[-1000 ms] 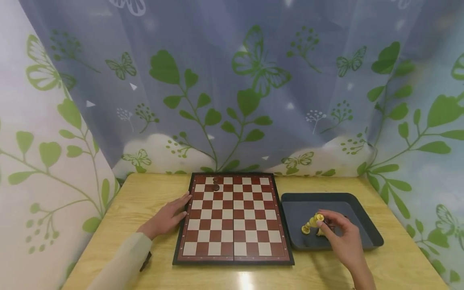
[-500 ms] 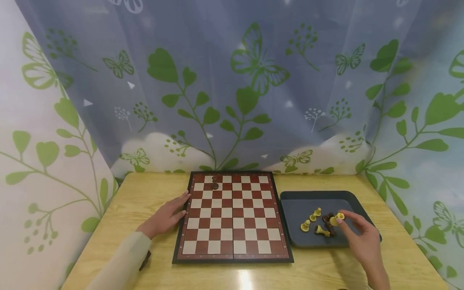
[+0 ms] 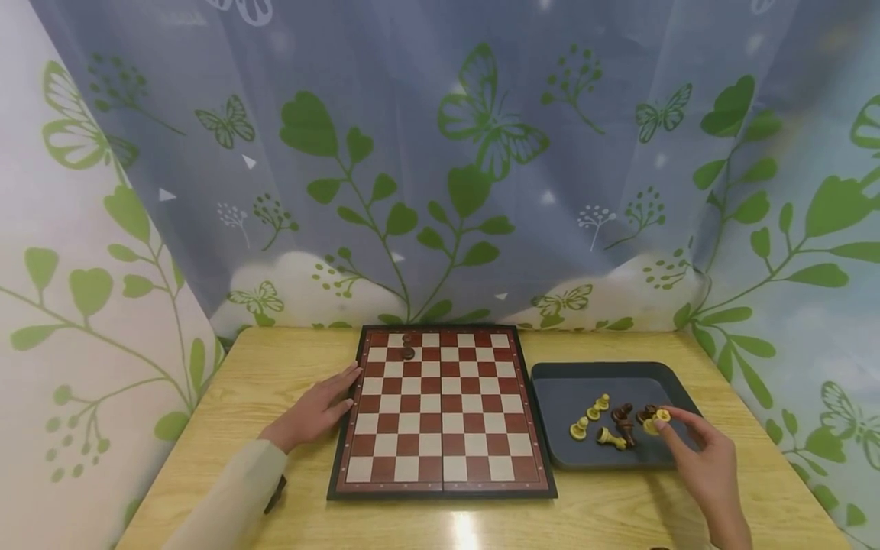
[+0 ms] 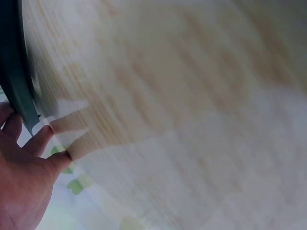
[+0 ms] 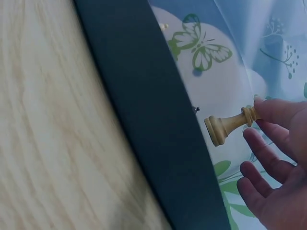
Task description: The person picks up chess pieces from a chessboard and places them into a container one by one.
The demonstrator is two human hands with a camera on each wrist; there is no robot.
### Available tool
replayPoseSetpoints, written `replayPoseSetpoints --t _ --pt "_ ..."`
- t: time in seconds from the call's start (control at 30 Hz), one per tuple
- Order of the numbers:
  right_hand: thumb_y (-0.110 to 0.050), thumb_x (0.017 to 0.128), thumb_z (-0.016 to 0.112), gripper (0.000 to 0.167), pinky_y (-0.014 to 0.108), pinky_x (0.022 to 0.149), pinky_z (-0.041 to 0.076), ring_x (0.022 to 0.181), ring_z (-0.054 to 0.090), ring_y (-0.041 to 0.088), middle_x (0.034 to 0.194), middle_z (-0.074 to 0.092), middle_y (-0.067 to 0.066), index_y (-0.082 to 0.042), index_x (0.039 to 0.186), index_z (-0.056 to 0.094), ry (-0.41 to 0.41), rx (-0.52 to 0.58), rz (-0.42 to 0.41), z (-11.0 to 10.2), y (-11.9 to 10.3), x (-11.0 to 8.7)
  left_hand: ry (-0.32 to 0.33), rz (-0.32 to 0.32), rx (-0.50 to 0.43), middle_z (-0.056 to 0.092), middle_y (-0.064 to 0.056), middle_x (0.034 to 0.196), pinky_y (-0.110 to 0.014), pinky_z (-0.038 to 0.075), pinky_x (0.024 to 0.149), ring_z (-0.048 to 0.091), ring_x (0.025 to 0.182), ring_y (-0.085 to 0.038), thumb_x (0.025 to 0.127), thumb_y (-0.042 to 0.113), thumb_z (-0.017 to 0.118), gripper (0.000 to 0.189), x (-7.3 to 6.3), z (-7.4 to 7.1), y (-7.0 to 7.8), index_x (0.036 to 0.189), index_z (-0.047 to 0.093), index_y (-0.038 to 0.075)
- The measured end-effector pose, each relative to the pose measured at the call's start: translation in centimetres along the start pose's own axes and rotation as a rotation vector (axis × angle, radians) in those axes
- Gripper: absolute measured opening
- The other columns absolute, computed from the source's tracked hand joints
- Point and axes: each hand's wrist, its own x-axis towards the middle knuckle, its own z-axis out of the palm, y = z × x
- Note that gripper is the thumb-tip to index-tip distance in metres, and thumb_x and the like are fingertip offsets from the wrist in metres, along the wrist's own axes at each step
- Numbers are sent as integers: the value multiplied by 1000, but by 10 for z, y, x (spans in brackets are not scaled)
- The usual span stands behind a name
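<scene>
In the head view my right hand (image 3: 708, 454) is over the right part of a dark tray (image 3: 564, 374), pinching a yellow chess piece (image 3: 653, 424). Thumb and fingertips grip this chess piece (image 5: 230, 124) by its upper end in the right wrist view; the fingers cover its top, so its kind is hidden. Beside it in the tray lie a yellow rook (image 3: 610, 438), other yellow pieces (image 3: 579, 429) and several dark brown pieces (image 3: 622, 413). My left hand (image 3: 311, 412) rests on the table, its extended fingers touching the left edge of the chessboard (image 3: 440, 412).
Something small and dark (image 3: 409, 352), one or two chess pieces, is on the board's far left squares. The wooden table (image 3: 296, 355) ends at a patterned cloth (image 3: 412, 191) behind and on both sides. A dark object (image 3: 276, 496) lies beside the left sleeve.
My right hand has moved right across the tray with the yellow chess piece in its fingers, uncovering the dark and yellow pieces beneath. The left hand stays against the board.
</scene>
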Motion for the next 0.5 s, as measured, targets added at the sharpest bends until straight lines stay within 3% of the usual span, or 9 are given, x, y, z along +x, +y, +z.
replayPoseSetpoints --t 0.1,0.2,0.33,0.43,0.5 --pt "-26 96 73 38 0 90 40 105 42 -23 98 54 -39 1 123 70 5 -24 14 0 4 1 -1 -2 4 29 -22 163 -77 27 110 35 145 -49 105 16 51 58 0 0 -1 156 33 -4" --pt "-25 96 73 36 11 100 45 121 53 -6 105 60 -31 -2 124 71 33 -67 74 1 7 2 -1 -5 6 29 -22 164 -77 26 110 35 145 -49 105 16 51 57 1 0 -3 156 33 -4" --pt "-22 97 70 36 44 112 45 137 51 36 129 67 4 0 126 69 49 -96 120 0 9 5 1 -4 12 29 -22 164 -78 26 110 35 145 -48 106 17 51 57 1 1 -4 156 33 -3" --pt "-18 98 68 37 60 110 40 137 47 47 138 60 27 6 126 66 33 -96 99 -1 12 5 2 -2 3 29 -23 163 -78 26 109 36 145 -49 105 17 51 57 0 0 -3 156 33 -4" --pt "-17 97 68 36 62 110 39 137 46 49 138 58 31 7 125 66 28 -105 95 -1 13 5 11 5 -4 30 -23 163 -79 26 109 36 144 -50 105 16 52 57 0 0 -2 155 35 -4"
